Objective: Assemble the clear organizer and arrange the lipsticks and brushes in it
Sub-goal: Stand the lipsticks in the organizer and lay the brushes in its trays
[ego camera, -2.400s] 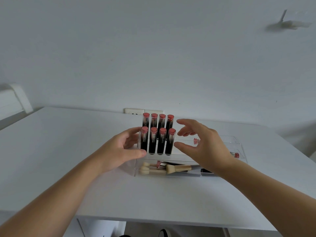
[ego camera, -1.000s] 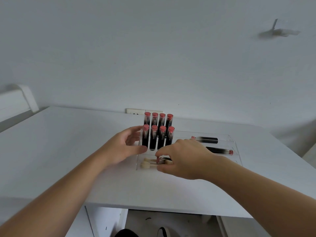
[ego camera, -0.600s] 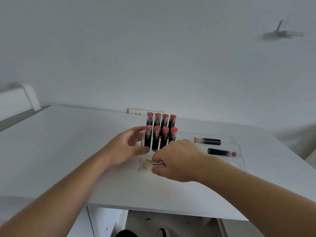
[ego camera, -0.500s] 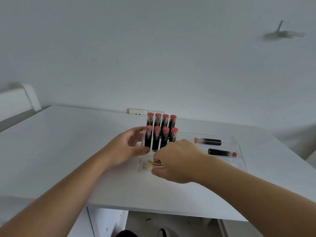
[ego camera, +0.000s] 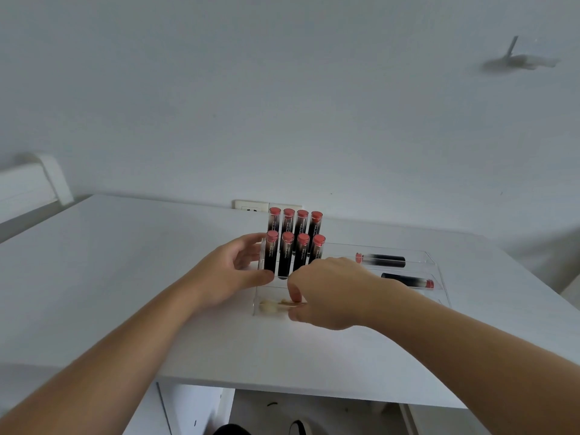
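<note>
The right hand (ego camera: 329, 293) reaches into the front compartment of the clear organizer (ego camera: 434, 262), thumb and forefinger curled down and pinching the handle of a makeup brush (ego camera: 276, 306) whose pale bristle head lies at the compartment's left end. A second pale brush tip shows just behind it; the rest of the brushes are hidden under the hand. The left hand (ego camera: 229, 274) grips the organizer's left end, thumb laid along its front near the base of the upright tubes, the other fingers curled round behind the clear wall.

Eight upright lipsticks (ego camera: 293, 243) stand in two rows of four in the raised left section, black tubes with coral-pink caps. White lettering runs down each tube, too small and blurred to read. To the right, two more lipsticks lie flat in separate long compartments: the far lying lipstick (ego camera: 381, 260) with its pink cap to the left, the near lying lipstick (ego camera: 408, 280) with its cap to the right.

The organizer sits on a white table (ego camera: 125, 277) near the back edge, in front of a wall socket (ego camera: 251, 205).
</note>
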`<move>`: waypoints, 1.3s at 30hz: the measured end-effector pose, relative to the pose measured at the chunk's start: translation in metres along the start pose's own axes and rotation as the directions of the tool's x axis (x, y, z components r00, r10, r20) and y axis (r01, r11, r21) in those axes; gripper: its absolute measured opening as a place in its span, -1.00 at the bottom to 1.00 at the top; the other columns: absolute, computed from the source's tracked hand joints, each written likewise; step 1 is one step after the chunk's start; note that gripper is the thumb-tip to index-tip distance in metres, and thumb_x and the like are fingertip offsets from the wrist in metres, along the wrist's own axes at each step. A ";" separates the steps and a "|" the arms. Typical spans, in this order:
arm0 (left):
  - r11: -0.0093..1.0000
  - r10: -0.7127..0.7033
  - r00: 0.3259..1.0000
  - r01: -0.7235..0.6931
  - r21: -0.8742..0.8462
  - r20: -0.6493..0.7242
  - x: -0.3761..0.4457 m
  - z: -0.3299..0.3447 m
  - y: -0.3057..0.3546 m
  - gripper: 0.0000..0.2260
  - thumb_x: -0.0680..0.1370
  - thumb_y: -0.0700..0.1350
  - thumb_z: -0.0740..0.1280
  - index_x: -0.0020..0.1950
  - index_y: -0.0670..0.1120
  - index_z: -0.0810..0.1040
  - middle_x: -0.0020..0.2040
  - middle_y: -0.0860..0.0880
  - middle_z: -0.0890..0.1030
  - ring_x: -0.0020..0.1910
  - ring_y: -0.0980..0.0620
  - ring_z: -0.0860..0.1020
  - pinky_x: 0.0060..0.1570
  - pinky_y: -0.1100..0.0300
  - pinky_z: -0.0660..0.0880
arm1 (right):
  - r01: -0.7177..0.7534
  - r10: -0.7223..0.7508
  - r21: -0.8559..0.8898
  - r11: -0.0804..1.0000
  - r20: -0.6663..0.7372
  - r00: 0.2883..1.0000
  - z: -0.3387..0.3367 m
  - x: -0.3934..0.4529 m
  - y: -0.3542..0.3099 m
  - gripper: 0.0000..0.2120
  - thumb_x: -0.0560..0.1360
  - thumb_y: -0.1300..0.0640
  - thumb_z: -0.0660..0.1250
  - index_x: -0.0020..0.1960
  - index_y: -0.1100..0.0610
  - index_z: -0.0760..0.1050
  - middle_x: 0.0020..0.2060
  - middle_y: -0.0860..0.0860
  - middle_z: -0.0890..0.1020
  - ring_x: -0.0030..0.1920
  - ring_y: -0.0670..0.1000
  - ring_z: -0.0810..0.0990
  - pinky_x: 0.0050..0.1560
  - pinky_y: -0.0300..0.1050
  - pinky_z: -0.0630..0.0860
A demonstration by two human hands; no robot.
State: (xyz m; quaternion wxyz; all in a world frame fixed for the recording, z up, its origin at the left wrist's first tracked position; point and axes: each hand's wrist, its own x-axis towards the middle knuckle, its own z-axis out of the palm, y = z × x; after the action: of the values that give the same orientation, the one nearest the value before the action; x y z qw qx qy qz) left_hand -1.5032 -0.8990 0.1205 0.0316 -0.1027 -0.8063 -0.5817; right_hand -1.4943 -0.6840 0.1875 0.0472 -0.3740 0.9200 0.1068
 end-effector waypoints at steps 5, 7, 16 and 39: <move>1.000 0.002 1.000 -0.002 -0.006 -0.003 -0.001 0.001 0.000 -0.41 0.50 -0.24 0.52 0.48 0.06 0.43 0.33 0.13 0.62 0.36 0.20 0.52 0.46 0.08 0.35 | -0.004 0.004 0.016 1.000 0.007 1.000 0.000 0.000 0.000 -0.70 0.58 -0.16 0.27 0.07 0.06 0.54 -0.05 0.00 0.63 -0.04 0.09 0.59 -0.01 0.05 0.55; 1.000 0.006 1.000 -0.006 -0.012 -0.003 -0.001 0.000 -0.001 -0.41 0.50 -0.25 0.52 0.48 0.05 0.44 0.34 0.11 0.61 0.37 0.19 0.52 0.47 0.05 0.34 | -0.008 0.008 0.032 0.999 0.007 1.000 0.000 0.001 0.001 -0.70 0.58 -0.17 0.28 0.07 0.06 0.54 -0.06 -0.01 0.62 -0.04 0.09 0.58 -0.01 0.05 0.54; 1.000 0.011 1.000 -0.010 0.012 -0.009 0.001 0.000 -0.003 -0.40 0.50 -0.25 0.52 0.49 0.04 0.43 0.33 0.12 0.62 0.35 0.20 0.53 0.45 0.07 0.37 | -0.044 0.053 0.121 0.992 -0.074 0.996 0.004 0.000 0.004 -0.75 0.51 -0.21 0.35 -0.03 -0.05 0.48 -0.19 -0.11 0.51 -0.13 0.04 0.49 -0.23 -0.05 0.31; 0.999 0.001 1.000 -0.001 0.041 -0.003 0.001 -0.001 -0.005 -0.28 0.34 0.08 0.57 0.47 0.14 0.43 0.33 0.18 0.61 0.36 0.22 0.51 0.46 0.03 0.37 | -0.028 0.048 0.210 0.977 -0.089 0.995 0.015 0.000 0.012 -0.76 0.51 -0.23 0.34 0.07 -0.11 0.57 -0.12 -0.14 0.53 0.00 0.01 0.56 -0.24 -0.10 0.32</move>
State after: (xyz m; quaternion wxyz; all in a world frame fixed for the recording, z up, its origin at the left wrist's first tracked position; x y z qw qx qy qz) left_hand -1.5051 -0.9013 0.1166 0.0353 -0.1017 -0.8178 -0.5653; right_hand -1.5025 -0.6725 0.1751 0.0410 -0.3541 0.9343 -0.0068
